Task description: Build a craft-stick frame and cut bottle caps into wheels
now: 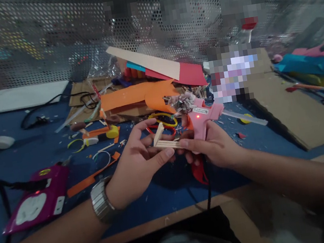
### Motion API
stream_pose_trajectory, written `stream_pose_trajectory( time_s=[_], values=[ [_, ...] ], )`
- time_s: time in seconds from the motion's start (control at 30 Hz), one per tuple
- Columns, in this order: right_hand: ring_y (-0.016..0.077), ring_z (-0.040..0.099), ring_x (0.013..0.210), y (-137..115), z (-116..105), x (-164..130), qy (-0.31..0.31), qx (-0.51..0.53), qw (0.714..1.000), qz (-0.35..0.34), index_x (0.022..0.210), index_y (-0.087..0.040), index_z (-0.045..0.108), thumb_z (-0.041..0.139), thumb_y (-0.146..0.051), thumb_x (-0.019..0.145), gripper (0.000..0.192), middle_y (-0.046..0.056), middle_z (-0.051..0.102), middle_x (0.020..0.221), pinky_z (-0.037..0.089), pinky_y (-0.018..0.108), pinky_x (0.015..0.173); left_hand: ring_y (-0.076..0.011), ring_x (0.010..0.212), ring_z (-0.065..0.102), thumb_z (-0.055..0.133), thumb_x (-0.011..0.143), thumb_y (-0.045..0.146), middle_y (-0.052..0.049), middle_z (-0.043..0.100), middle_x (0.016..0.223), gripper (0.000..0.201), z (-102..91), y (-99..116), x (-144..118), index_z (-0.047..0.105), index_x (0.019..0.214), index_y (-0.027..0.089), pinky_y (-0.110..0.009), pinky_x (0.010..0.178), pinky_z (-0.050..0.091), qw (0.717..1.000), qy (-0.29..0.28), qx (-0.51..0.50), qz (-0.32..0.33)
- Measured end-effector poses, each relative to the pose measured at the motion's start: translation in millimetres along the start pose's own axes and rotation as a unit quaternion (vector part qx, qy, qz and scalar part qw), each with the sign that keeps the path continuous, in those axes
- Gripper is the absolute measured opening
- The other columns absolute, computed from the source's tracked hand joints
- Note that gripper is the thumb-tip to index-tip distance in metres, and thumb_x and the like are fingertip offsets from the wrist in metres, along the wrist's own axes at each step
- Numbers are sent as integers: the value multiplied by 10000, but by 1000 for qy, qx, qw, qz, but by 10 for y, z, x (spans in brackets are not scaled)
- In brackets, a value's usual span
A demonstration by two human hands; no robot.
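A blue table [33, 157] spreads out beyond both hands, its wooden front edge running just beneath the wrists. Far behind the hands stands a perforated metal screen [46, 41]. Ahead of the right hand and off to its right lies a large cardboard sheet [287, 106], and further right a stack of coloured foam sheets [312, 66]. Straight ahead of both hands sits a heap of orange paper [137, 97] with a cream and pink sheet [166, 68] leaning above it. Well to the left of the left hand, near the table's front, lies a magenta device [36, 201] with a white panel. Just past the fingertips lie a yellow ring [163, 118] and a red ring [154, 130].

The left hand [138, 165], a metal watch [101, 201] at its wrist, is closed with thumb and fingers around one end of a small bundle of wooden sticks [165, 142], one stick standing up at a slant. The right hand [214, 146] is clamped around a pink glue gun [201, 121], whose small red light glows, and its thumb rests on the bundle's other end. The sticks sit between the two hands, held above the table near its front edge.
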State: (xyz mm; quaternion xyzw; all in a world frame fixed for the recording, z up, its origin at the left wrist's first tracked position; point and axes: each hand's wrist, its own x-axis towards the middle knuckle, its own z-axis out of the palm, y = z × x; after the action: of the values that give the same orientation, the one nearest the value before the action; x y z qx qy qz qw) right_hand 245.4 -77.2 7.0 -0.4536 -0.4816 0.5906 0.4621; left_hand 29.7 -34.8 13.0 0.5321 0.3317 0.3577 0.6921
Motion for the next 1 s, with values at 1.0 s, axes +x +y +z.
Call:
stream_pose_trajectory(
  time_s=[1.0],
  values=[
    [124, 654, 458, 17, -6, 48, 7, 31, 999, 29, 918, -206, 635, 964, -508, 812, 459, -16, 745, 688, 507, 191, 365, -192, 897, 804, 1030, 767, 394, -64, 854, 945, 378, -82, -118, 45, 770, 901, 155, -262, 770, 667, 997, 11, -32, -63]
  ],
)
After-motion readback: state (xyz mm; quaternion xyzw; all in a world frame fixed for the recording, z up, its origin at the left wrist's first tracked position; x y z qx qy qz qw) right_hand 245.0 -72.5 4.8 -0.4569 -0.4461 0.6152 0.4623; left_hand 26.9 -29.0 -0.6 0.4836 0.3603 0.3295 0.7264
